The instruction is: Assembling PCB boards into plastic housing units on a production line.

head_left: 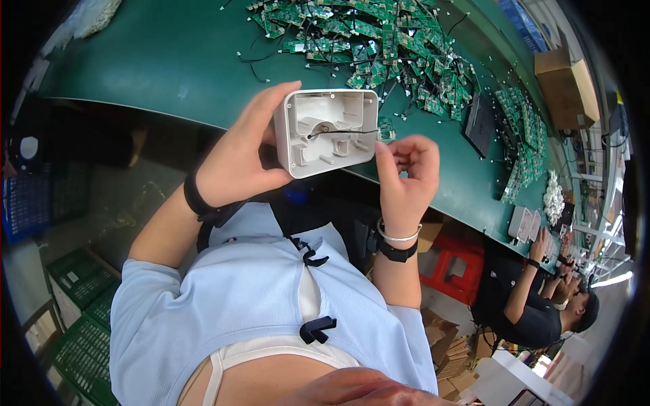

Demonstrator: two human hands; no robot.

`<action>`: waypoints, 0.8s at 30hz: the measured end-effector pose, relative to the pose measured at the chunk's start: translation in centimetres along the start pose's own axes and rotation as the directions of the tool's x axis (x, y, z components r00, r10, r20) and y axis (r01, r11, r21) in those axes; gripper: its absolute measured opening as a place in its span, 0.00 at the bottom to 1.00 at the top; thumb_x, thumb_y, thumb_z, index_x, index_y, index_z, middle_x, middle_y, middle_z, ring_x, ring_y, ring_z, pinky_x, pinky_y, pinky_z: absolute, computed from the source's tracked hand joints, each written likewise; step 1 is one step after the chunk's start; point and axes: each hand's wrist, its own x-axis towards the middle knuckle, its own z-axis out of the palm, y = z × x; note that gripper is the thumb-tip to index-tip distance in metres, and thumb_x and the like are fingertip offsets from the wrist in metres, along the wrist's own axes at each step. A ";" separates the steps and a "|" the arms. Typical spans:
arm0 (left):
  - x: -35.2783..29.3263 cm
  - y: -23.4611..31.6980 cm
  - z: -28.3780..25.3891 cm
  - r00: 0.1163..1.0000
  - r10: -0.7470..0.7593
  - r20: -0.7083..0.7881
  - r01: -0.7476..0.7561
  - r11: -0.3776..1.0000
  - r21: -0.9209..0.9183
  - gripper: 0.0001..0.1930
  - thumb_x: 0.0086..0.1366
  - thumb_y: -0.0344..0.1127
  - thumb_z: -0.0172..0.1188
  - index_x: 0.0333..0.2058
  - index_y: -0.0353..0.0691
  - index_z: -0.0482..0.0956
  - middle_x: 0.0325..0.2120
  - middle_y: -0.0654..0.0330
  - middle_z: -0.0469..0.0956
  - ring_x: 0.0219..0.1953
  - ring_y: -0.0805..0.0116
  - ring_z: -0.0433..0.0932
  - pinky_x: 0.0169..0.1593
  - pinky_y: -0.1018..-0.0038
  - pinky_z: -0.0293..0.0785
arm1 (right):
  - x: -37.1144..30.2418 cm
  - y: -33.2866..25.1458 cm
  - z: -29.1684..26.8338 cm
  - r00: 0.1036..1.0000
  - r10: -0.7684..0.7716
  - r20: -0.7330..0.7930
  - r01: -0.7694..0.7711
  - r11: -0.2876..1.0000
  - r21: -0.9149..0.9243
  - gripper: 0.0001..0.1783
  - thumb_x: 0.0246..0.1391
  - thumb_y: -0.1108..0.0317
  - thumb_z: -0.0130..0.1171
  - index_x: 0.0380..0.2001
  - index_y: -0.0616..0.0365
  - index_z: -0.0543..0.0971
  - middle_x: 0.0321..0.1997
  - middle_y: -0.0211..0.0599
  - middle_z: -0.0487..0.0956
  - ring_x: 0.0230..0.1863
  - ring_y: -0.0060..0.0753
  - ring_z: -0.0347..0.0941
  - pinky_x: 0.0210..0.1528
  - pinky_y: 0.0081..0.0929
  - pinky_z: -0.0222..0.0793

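My left hand [237,152] grips a white plastic housing [292,139] by its left side, thumb below and fingers behind. Its hollow inside, with posts and ribs, faces up toward me. A thin black wire [345,131] runs across the inside, from near a small round hole over the right rim. At that rim, my right hand [409,172] is closed, with thumb and curled fingers at a small green circuit board [386,127]. The wire leads toward this board; its far end and the exact pinch are partly hidden.
Loose green circuit boards with black wires [406,54] are heaped on the green table [169,68]. A black tray [479,124], more boards [521,135] and a cardboard box [567,88] lie to the right. A co-worker [528,304] sits beyond a red stool [452,271]. Green crates [81,352] stand at lower left.
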 end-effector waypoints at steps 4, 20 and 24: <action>0.1 0.0 -0.2 1.000 0.001 -0.004 -0.001 1.000 0.013 0.53 0.48 0.21 0.72 0.73 0.45 0.55 0.67 0.49 0.60 0.64 0.54 0.70 0.60 0.64 0.78 | 1.5 0.6 -0.5 0.994 -0.111 -0.012 0.110 0.992 -0.055 0.12 0.49 0.79 0.71 0.39 0.60 0.84 0.35 0.33 0.82 0.35 0.28 0.76 0.41 0.24 0.71; -0.3 -0.5 0.5 0.988 0.150 -0.033 -0.143 0.977 0.159 0.52 0.50 0.25 0.73 0.73 0.40 0.53 0.67 0.46 0.59 0.64 0.51 0.70 0.59 0.63 0.76 | 0.2 -2.0 -0.5 0.718 -0.496 0.488 0.604 0.793 -0.084 0.13 0.41 0.73 0.75 0.33 0.54 0.83 0.41 0.31 0.85 0.41 0.39 0.79 0.44 0.34 0.67; -0.3 -0.1 0.5 0.999 0.043 0.007 -0.044 0.993 0.106 0.53 0.50 0.25 0.73 0.73 0.41 0.52 0.67 0.47 0.58 0.61 0.54 0.74 0.57 0.65 0.78 | -0.3 -1.3 -0.7 0.725 -0.506 0.468 0.593 0.803 -0.051 0.13 0.41 0.71 0.75 0.33 0.54 0.84 0.42 0.31 0.85 0.42 0.38 0.79 0.46 0.35 0.67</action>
